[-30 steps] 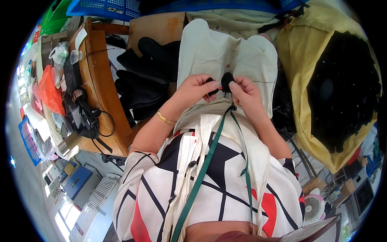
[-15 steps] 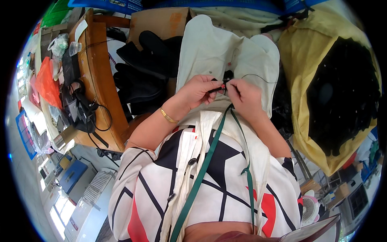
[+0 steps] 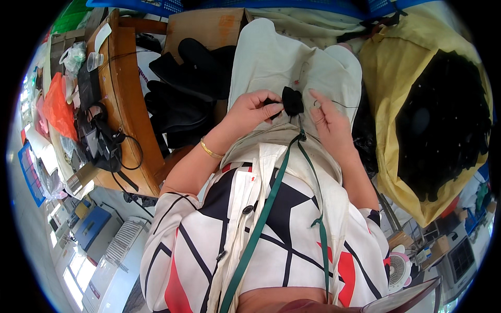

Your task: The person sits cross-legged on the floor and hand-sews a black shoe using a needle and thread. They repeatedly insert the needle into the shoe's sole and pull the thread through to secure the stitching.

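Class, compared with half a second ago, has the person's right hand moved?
Yes: the right hand has moved rightward, toward the yellow bag.

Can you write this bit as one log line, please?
left hand: pinching black fabric | right hand: open, near dark thread | lap: pale apron

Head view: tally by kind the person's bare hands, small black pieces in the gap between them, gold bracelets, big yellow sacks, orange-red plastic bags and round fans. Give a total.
Bare hands: 2 (left hand, right hand)
Small black piece: 1
Gold bracelet: 1
Yellow sack: 1
Orange-red plastic bag: 1
Round fan: 1
Total: 7
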Demonstrator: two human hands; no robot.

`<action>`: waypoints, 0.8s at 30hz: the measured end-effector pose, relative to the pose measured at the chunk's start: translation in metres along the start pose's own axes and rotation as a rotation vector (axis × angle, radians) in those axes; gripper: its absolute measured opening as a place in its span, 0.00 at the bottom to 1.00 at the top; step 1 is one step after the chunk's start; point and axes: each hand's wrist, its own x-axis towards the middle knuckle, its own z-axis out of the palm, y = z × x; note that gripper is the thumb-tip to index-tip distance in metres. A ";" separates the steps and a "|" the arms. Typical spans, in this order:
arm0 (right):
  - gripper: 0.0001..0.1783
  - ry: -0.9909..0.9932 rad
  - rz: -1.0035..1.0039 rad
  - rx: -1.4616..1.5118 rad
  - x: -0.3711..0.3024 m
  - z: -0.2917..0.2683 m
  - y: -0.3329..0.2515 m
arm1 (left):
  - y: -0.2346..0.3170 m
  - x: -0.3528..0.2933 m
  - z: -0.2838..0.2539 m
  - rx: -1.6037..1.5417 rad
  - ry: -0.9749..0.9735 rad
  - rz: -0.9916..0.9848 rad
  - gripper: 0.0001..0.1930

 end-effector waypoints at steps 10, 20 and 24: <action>0.09 -0.264 0.371 0.404 0.008 -0.019 0.007 | 0.008 -0.003 0.001 0.794 0.065 0.717 0.14; 0.07 -0.344 0.269 0.553 0.001 -0.011 0.002 | 0.004 -0.004 0.003 0.785 0.085 0.918 0.14; 0.06 -0.335 0.263 0.511 -0.003 -0.011 -0.009 | 0.005 -0.006 0.003 0.824 0.094 0.930 0.17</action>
